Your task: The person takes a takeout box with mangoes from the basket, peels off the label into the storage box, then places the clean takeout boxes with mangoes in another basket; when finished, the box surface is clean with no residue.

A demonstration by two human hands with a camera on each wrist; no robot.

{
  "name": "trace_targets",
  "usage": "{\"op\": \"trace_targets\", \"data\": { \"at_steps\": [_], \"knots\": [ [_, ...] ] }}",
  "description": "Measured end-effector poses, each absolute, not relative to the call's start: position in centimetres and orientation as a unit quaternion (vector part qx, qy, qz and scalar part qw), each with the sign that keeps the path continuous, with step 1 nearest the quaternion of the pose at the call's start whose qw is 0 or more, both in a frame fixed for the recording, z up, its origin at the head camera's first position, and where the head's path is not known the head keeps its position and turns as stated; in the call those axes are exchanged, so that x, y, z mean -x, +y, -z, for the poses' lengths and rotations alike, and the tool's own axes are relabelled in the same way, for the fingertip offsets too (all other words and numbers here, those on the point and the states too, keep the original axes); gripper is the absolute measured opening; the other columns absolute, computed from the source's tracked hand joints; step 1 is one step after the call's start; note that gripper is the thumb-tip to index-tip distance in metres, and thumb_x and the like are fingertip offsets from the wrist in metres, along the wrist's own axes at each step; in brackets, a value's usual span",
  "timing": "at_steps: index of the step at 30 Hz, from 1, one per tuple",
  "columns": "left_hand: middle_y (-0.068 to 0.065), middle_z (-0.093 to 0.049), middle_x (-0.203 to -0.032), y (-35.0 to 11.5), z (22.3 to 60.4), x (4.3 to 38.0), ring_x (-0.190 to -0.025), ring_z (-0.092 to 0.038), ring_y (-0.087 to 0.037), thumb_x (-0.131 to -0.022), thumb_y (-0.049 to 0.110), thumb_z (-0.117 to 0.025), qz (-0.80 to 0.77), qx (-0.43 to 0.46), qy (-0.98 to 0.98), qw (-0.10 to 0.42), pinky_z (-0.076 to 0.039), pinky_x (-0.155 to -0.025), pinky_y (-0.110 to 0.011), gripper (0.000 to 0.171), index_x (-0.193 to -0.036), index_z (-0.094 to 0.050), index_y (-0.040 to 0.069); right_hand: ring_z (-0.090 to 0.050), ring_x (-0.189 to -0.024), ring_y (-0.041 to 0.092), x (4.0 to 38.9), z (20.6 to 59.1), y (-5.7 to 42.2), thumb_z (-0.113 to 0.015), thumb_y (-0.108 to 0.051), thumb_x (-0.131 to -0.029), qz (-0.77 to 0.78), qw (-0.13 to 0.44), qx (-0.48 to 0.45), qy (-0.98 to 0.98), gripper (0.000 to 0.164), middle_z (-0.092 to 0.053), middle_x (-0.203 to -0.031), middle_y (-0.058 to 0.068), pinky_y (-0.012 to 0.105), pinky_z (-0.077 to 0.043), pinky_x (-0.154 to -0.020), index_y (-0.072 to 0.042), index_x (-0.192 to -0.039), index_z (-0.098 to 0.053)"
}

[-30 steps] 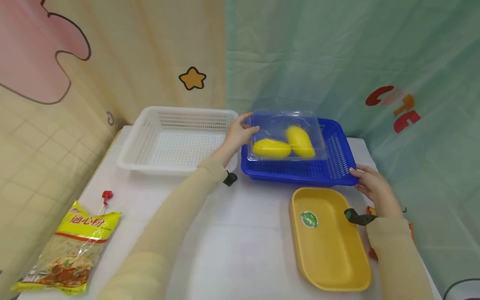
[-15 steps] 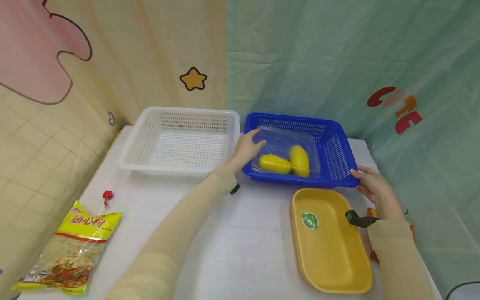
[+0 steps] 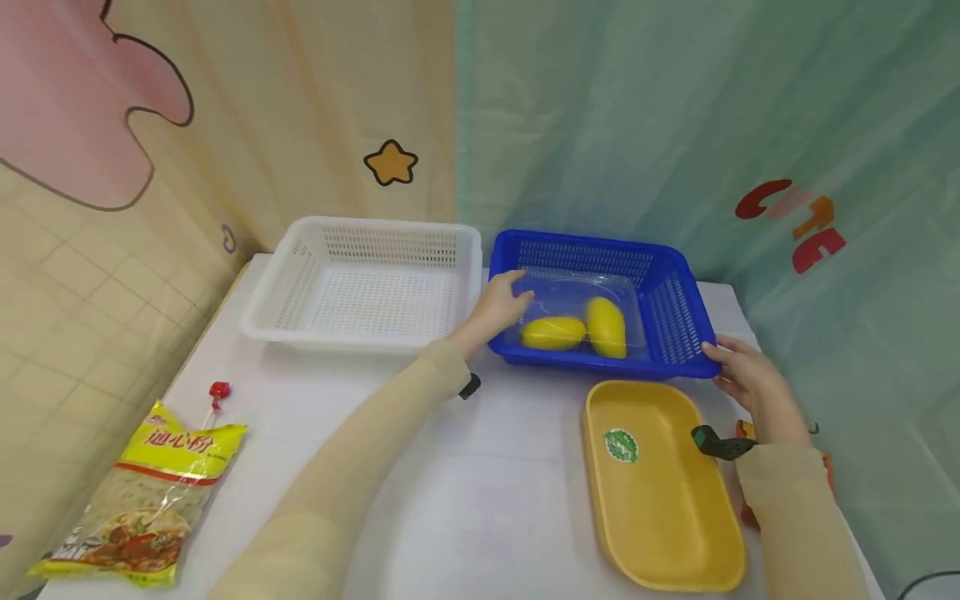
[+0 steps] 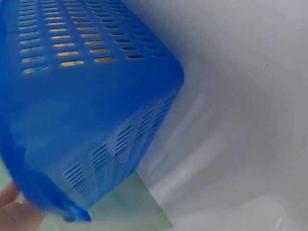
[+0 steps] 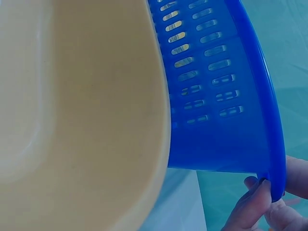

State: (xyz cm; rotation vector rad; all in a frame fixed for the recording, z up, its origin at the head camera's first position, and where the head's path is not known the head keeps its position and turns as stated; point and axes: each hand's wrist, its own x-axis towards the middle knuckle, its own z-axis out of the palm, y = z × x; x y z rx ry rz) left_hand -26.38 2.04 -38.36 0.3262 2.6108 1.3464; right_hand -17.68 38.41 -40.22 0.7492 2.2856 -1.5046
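A clear plastic box [image 3: 562, 292] with two yellow mango-shaped pieces [image 3: 606, 327] lies in the left part of the blue basket [image 3: 675, 312]. By the box's left edge, over the basket's left rim, is my left hand [image 3: 498, 307], its thumb and index finger spread apart. The left wrist view shows part of that hand [image 4: 19, 216] at the basket's rim, the rest out of frame. My right hand [image 3: 756, 383] pinches the basket's front right corner. In the right wrist view, thumb and fingers [image 5: 255, 204] sit on either side of the rim.
A white basket [image 3: 360, 337] stands left of the blue one. In front of the blue basket lies a yellow tray [image 3: 660, 500]. A pasta bag [image 3: 142, 500] and a red lollipop [image 3: 219, 390] lie at left. An orange thing [image 3: 746, 429] is partly hidden behind the right arm.
My left hand has lowered the clear box with its yellow pieces into the blue basket, and its fingers have come apart from the box's edge. The right hand stays at the corner.
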Motion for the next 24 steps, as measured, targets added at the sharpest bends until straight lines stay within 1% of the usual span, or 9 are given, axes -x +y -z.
{"op": "trace_targets", "data": {
  "at_steps": [3,6,9,13,14,16,19,20,24],
  "knots": [
    [-0.013,-0.049,-0.148,0.8,38.2,25.7,-0.121,-0.061,-0.029,-0.101,0.017,-0.054,-0.493,-0.129,0.858,0.066,-0.053,-0.1,-0.038,0.042,-0.142,-0.051,0.008,-0.049,-0.122,0.024,17.5,40.7,38.3,-0.046,-0.048,-0.1,0.524,0.157,-0.262,0.795,0.08,-0.024,-0.16,0.02,0.039,-0.037,-0.116,-0.013,-0.159,-0.006],
    [-0.01,-0.058,-0.14,-0.6,37.8,25.0,-0.123,-0.061,-0.028,-0.101,0.017,-0.055,-0.519,-0.139,0.842,0.051,-0.052,-0.101,-0.039,0.034,-0.134,-0.059,0.01,-0.054,-0.102,0.01,17.6,40.9,38.5,-0.047,-0.046,-0.1,0.524,0.144,-0.261,0.798,0.078,-0.037,-0.15,0.02,0.023,-0.053,-0.097,-0.012,-0.159,-0.008],
    [-0.007,-0.063,-0.133,-2.2,37.2,24.5,-0.118,-0.064,-0.025,-0.101,0.019,-0.056,-0.526,-0.141,0.837,0.044,-0.053,-0.099,-0.038,0.03,-0.129,-0.062,0.012,-0.054,-0.087,0.001,17.7,41.0,38.6,-0.049,-0.046,-0.099,0.517,0.122,-0.264,0.805,0.078,-0.043,-0.143,0.017,0.012,-0.053,-0.073,-0.011,-0.158,-0.012],
    [-0.006,-0.065,-0.129,-4.7,36.7,23.7,-0.113,-0.066,-0.024,-0.101,0.02,-0.055,-0.503,-0.142,0.852,0.038,-0.056,-0.095,-0.037,0.03,-0.129,-0.062,0.013,-0.056,-0.094,0.007,18.1,41.4,38.9,-0.049,-0.048,-0.099,0.501,0.106,-0.268,0.816,0.078,-0.039,-0.15,0.023,0.028,-0.054,-0.097,-0.01,-0.158,-0.016],
    [-0.006,-0.066,-0.129,-5.4,36.6,23.6,-0.113,-0.066,-0.025,-0.101,0.02,-0.055,-0.496,-0.142,0.856,0.036,-0.056,-0.094,-0.038,0.03,-0.13,-0.062,0.013,-0.058,-0.095,0.01,18.4,41.8,39.2,-0.052,-0.049,-0.097,0.498,0.099,-0.272,0.818,0.078,-0.044,-0.148,0.022,0.032,-0.054,-0.098,-0.011,-0.158,-0.02],
    [-0.007,-0.066,-0.128,-6.9,36.3,23.7,-0.113,-0.066,-0.026,-0.101,0.019,-0.054,-0.48,-0.144,0.865,0.022,-0.056,-0.093,-0.039,0.031,-0.13,-0.062,0.012,-0.058,-0.104,0.019,18.6,42.0,39.5,-0.052,-0.049,-0.097,0.493,0.095,-0.274,0.82,0.078,-0.044,-0.148,0.023,0.043,-0.046,-0.109,-0.01,-0.157,-0.021],
    [-0.009,-0.064,-0.131,-9.1,35.6,24.1,-0.119,-0.063,-0.03,-0.102,0.019,-0.053,-0.456,-0.134,0.88,-0.002,-0.054,-0.098,-0.042,0.032,-0.132,-0.061,0.011,-0.057,-0.114,0.031,18.7,42.2,39.9,-0.052,-0.047,-0.098,0.481,0.093,-0.273,0.828,0.077,-0.045,-0.146,0.026,0.048,-0.044,-0.109,-0.007,-0.157,-0.022],
    [-0.009,-0.063,-0.133,-9.8,35.3,24.4,-0.121,-0.061,-0.03,-0.102,0.02,-0.053,-0.447,-0.129,0.885,-0.01,-0.052,-0.1,-0.043,0.033,-0.132,-0.06,0.011,-0.06,-0.11,0.031,18.8,42.3,40.1,-0.054,-0.049,-0.097,0.467,0.084,-0.282,0.834,0.077,-0.051,-0.141,0.025,0.047,-0.048,-0.106,-0.008,-0.156,-0.026],
    [-0.012,-0.057,-0.14,-12.0,33.9,25.6,-0.131,-0.052,-0.032,-0.103,0.022,-0.049,-0.416,-0.098,0.903,-0.031,-0.045,-0.107,-0.048,0.035,-0.136,-0.057,0.011,-0.048,-0.128,0.045,18.2,40.7,39.1,-0.044,-0.042,-0.102,0.422,0.09,-0.286,0.856,0.072,-0.039,-0.148,0.034,0.057,-0.038,-0.111,-0.001,-0.156,-0.019]
  ]
}}
